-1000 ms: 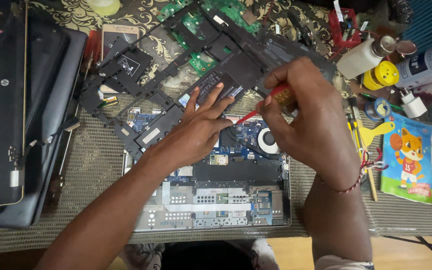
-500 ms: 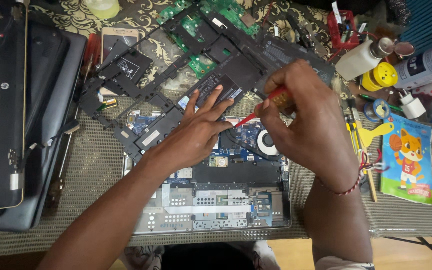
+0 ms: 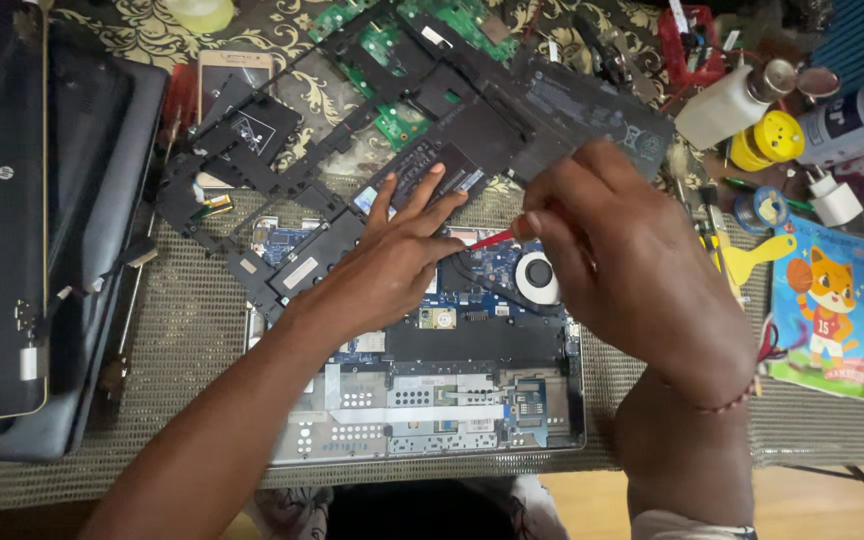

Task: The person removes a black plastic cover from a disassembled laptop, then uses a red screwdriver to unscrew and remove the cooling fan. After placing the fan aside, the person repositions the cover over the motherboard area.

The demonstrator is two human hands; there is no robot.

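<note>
two hands are working over one opened laptop [image 3: 422, 390] on the table [image 3: 182, 330]. the right hand [image 3: 632, 270] is closing its grip around one red screwdriver [image 3: 492, 239]; since a second ago its handle has slid out of sight under the fingers, and the tip is sitting nearer the one round fan [image 3: 537, 277], so the work is staying on that spot. the left hand [image 3: 392, 260] is lying flat, fingers spread, holding nothing, pressing on the black frame [image 3: 302, 265]
</note>
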